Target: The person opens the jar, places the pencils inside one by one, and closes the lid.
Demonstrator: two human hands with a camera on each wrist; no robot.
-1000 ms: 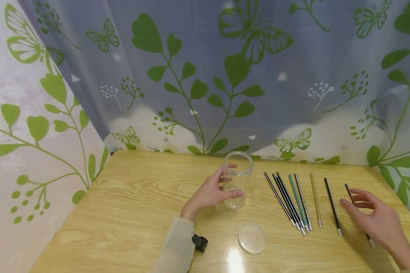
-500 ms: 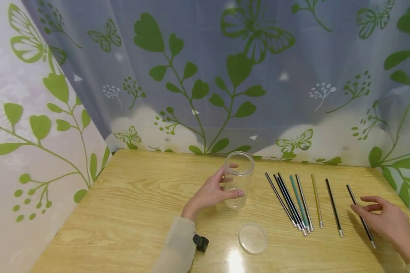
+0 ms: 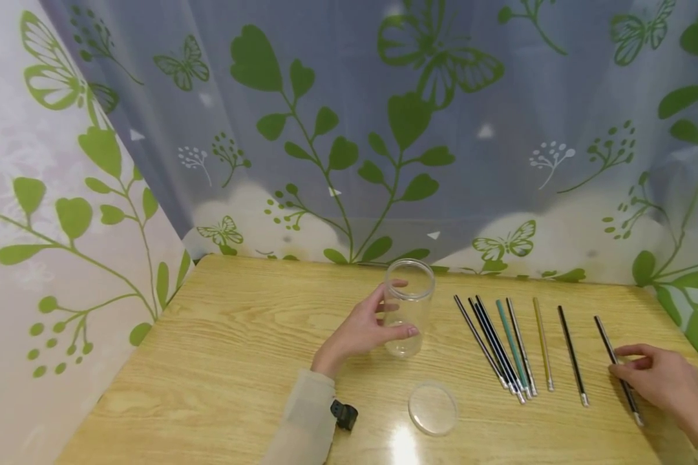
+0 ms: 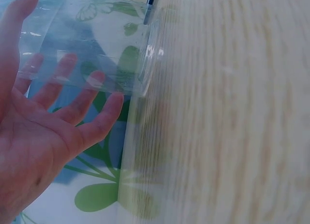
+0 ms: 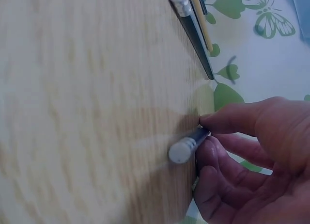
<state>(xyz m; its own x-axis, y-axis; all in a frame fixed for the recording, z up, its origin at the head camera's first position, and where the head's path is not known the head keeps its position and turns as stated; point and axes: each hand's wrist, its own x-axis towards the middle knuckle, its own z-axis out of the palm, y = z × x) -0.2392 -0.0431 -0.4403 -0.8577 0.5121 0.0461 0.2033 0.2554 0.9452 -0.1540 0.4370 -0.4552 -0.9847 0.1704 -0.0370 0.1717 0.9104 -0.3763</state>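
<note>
My left hand (image 3: 363, 329) holds a clear, lidless jar (image 3: 420, 313) upright on the table, thumb on the near side and fingers round the far side. In the left wrist view the fingers show along the jar's see-through wall (image 4: 97, 44). At the far right, my right hand (image 3: 663, 381) pinches a black pencil (image 3: 603, 334) between thumb and fingers near its middle. The right wrist view shows this pencil's white eraser end (image 5: 181, 152) pointing at the camera. Left of it lies another black pencil (image 3: 571, 349), then a yellow pencil (image 3: 543, 342).
A round clear lid (image 3: 433, 409) lies in front of the jar. Between jar and right hand, several dark pencils (image 3: 483, 342) and a teal pencil (image 3: 512, 342) lie close together. A patterned curtain (image 3: 326, 129) hangs behind the wooden table (image 3: 221, 361).
My right hand has drawn back slightly toward the near edge along the rightmost pencil, and its fingers have closed onto it. The left hand and jar have stayed in place.
</note>
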